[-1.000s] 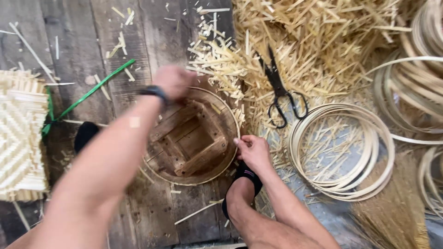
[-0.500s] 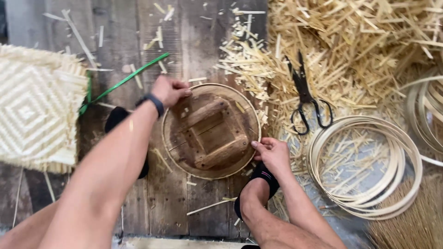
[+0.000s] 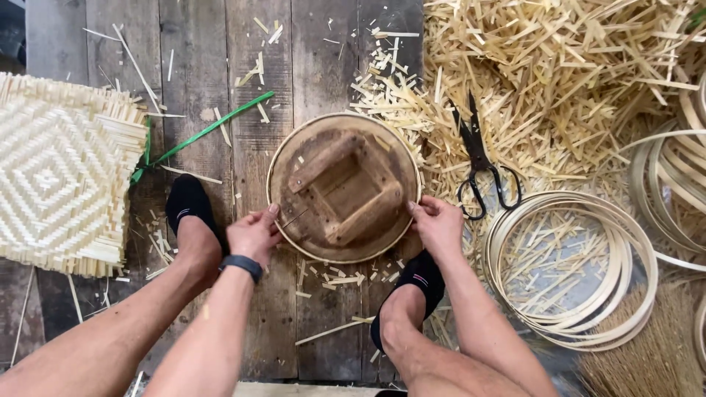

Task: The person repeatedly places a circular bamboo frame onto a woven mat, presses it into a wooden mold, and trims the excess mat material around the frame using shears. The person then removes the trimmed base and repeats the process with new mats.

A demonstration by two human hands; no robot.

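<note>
A round wooden form [image 3: 343, 187] lies on the plank floor, with a square of wooden blocks fixed on top and a thin bamboo hoop around its edge. My left hand [image 3: 254, 234], with a dark band on the wrist, grips the rim at the lower left. At the right edge, my right hand [image 3: 437, 224] holds the same rim. Both of my feet, in black socks, rest on the floor just below the form.
A woven bamboo mat [image 3: 62, 175] lies at the left beside a green strip [image 3: 208, 132]. Black scissors [image 3: 481, 160] rest on a heap of bamboo offcuts [image 3: 559, 81]. Stacked bamboo hoops [image 3: 572, 268] sit at the right.
My left hand has come from the far upper rim down to the lower left rim. The right hand has shifted up along the right edge. The view has moved, bringing the mat further in.
</note>
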